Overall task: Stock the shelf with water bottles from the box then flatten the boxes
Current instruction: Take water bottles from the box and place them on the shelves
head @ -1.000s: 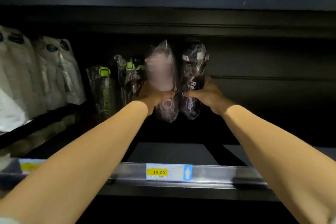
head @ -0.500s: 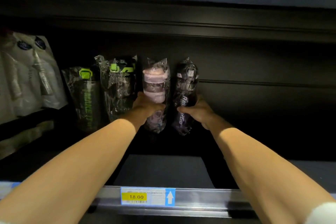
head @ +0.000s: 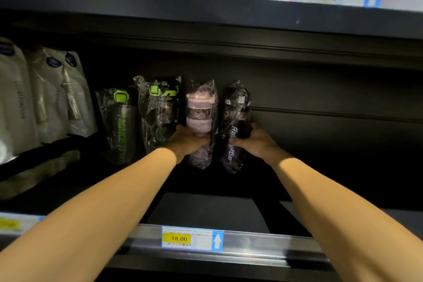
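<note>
One pink bottle (head: 198, 111) fills left hand (head: 188, 141), dark bottle (head: 237, 112) right hand (head: 256, 142).

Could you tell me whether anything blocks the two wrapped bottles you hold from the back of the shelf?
Nothing visible does. The plastic-wrapped pink bottle in the left hand and the plastic-wrapped dark bottle in the right hand have only the black back panel behind them; the wrapped black-and-green bottle stands to their left.

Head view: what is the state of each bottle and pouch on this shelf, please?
Pink bottle, upright, plastic-wrapped, held by left grip.
Dark bottle, upright, plastic-wrapped, held by right grip.
Green-lidded bottle beside the pink one, standing, wrapped, not held.
Leftmost green-lidded bottle, standing, wrapped, not held.
White pouches, standing, not held.
</note>
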Motion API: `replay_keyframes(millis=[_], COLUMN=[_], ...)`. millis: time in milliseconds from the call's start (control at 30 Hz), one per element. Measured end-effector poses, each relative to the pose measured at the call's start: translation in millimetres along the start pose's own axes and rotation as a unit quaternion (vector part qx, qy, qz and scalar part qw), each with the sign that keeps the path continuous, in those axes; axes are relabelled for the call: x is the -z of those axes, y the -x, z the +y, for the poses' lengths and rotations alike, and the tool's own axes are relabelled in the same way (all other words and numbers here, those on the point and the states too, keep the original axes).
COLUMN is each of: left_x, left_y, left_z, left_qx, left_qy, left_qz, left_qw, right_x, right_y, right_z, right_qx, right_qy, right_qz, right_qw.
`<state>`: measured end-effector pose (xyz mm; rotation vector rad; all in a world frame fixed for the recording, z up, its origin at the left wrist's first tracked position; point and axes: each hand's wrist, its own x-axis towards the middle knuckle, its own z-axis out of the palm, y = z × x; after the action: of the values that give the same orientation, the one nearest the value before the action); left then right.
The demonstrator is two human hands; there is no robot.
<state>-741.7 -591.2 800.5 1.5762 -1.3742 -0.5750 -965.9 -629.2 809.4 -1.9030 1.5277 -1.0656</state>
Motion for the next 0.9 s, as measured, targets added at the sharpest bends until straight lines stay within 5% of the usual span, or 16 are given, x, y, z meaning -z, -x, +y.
replay_keyframes(millis=[200, 400, 633, 900], left_x=[41, 106, 188, 253], left_y=[59, 154, 276, 409], left_z=[22, 15, -21, -79], left_qx=[-0.024, -0.077, -0.192, -0.226], left_qy=[-0.195, -0.256, -0.361, -0.426], left_qz=[-0.038, -0.094, -0.069, -0.010], left_qw=[0.980, 0.959, 0.910, 0.876], right_x=[26, 2, -57, -115], right_y=[73, 201, 341, 476], right_z=[-50, -90, -140, -181], right_qx=[0.018, 0.066, 0.045, 0.074], right_qy=[0.278, 0.412, 0.454, 0.469], right_qz=[0.016, 0.075, 0.058, 0.051], right_qw=[0.960, 0.906, 0.888, 0.879])
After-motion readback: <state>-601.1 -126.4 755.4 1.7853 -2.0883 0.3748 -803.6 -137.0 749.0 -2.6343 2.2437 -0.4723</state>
